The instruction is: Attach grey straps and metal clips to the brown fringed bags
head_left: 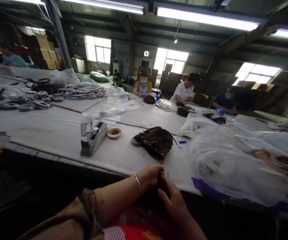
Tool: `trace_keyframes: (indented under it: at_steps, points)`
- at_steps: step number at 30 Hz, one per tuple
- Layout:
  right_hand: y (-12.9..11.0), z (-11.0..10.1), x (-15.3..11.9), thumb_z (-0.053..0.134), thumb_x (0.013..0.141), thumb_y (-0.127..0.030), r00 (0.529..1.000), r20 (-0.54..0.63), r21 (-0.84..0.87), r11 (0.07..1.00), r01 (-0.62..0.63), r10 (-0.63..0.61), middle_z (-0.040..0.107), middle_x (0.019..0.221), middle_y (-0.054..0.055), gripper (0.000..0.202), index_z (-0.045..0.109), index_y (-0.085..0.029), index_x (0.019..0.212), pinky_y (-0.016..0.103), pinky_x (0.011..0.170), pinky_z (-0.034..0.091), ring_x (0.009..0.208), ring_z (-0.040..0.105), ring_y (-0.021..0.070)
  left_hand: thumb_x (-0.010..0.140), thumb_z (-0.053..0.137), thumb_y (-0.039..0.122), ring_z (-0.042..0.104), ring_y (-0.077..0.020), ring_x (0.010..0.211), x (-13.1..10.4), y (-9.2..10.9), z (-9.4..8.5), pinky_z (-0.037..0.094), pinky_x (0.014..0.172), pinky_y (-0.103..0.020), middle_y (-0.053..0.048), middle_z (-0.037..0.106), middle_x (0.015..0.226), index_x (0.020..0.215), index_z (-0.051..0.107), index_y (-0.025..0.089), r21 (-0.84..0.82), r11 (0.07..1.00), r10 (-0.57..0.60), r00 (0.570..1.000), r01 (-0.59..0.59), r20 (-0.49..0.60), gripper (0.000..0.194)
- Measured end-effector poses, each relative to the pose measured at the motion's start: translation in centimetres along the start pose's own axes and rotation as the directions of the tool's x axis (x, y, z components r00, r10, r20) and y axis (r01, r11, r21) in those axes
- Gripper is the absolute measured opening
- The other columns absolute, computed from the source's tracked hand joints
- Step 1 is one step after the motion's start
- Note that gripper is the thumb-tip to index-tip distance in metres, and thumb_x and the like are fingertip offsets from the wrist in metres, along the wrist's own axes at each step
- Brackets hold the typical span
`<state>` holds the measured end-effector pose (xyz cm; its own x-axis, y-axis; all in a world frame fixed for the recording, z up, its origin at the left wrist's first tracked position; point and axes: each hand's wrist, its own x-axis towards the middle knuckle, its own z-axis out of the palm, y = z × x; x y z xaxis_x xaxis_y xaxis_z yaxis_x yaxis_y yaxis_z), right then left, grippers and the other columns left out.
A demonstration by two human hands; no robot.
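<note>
A dark brown leather baseball glove (156, 141), with loose laces along its top, lies on the white-covered table just beyond my hands. At the table's near edge my left hand (154, 174) is closed, its fingertips pinching a thin dark lace (162, 162) that runs from the glove's near end. Just below and to the right, my right hand (173, 201) touches the left one. Its fingers are closed on the dark strand between the hands, mostly hidden, with the thumb held apart. A grey ring-shaped roll (135, 141) sits against the glove's left side.
Left of the glove stand a grey tape dispenser (94, 138) and a small white bowl (114, 131). Clear plastic bags (224, 163) cover the right side. Bundled cords (81, 90) and grey rings (34, 101) lie far left. Co-workers (184, 91) sit opposite; another person's arm (266, 156) reaches in from the right.
</note>
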<state>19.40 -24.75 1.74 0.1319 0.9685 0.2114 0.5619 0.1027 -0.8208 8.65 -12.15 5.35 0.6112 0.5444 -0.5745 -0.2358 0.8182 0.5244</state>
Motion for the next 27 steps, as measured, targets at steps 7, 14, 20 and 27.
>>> trace_keyframes:
  at_steps: [7, 14, 20, 27]
  points:
    - [-3.0, 0.8, -1.7, 0.055, 0.088, -0.031, 0.988, 0.067, 0.114, 0.983, -0.146, 0.139, 0.068, 0.123, 0.010, 0.055, 0.053, -0.018, 0.140, 0.043, 0.096, 0.054, 0.111, 0.066, 0.0288, 0.077, 0.056, 0.007, 0.049, -0.0118, 0.044, -1.9, -0.4, 0.1, 0.041, 0.044, -0.021, 0.003, 0.049, 0.053, 0.075, 0.050, 0.015, 0.322, 0.945, 0.091, 0.992, -0.057, -0.091, 0.011]
    - [-6.1, 0.6, -0.4, 0.054, 0.091, -0.033, 0.988, 0.151, 0.022, 1.000, 0.015, -0.018, 0.073, 0.108, 0.009, 0.052, 0.050, -0.019, 0.142, 0.036, 0.084, 0.058, 0.097, 0.071, 0.0256, 0.072, 0.059, 0.013, 0.059, -0.0137, 0.058, -6.1, -1.5, -3.7, 0.044, 0.051, -0.021, -0.002, 0.062, 0.068, 0.094, 0.062, 0.013, 0.592, 0.789, 0.259, 0.963, -0.164, -0.079, 0.023]
    - [-6.5, 1.1, 4.3, 0.052, 0.087, -0.018, 0.910, 0.240, -0.304, 0.864, 0.401, -0.338, 0.065, 0.127, 0.011, 0.048, 0.056, -0.020, 0.136, 0.046, 0.106, 0.043, 0.124, 0.055, 0.0279, 0.070, 0.063, 0.021, 0.055, -0.0116, 0.051, -9.0, -0.7, -8.0, 0.044, 0.051, -0.022, 0.000, 0.062, 0.064, 0.102, 0.065, 0.014, 0.697, 0.706, 0.151, 0.988, -0.125, 0.025, 0.033]
    - [-5.0, 1.3, 7.4, 0.057, 0.094, -0.029, 0.796, 0.511, -0.332, 0.779, 0.531, -0.325, 0.068, 0.076, 0.004, 0.020, 0.072, -0.020, 0.083, 0.036, 0.085, 0.040, 0.080, 0.059, 0.0187, 0.073, 0.061, 0.026, 0.059, -0.0135, 0.058, -10.9, 1.7, -10.8, 0.046, 0.058, -0.023, -0.002, 0.066, 0.066, 0.094, 0.071, 0.014, 0.811, 0.546, 0.141, 0.977, -0.211, 0.159, 0.025]
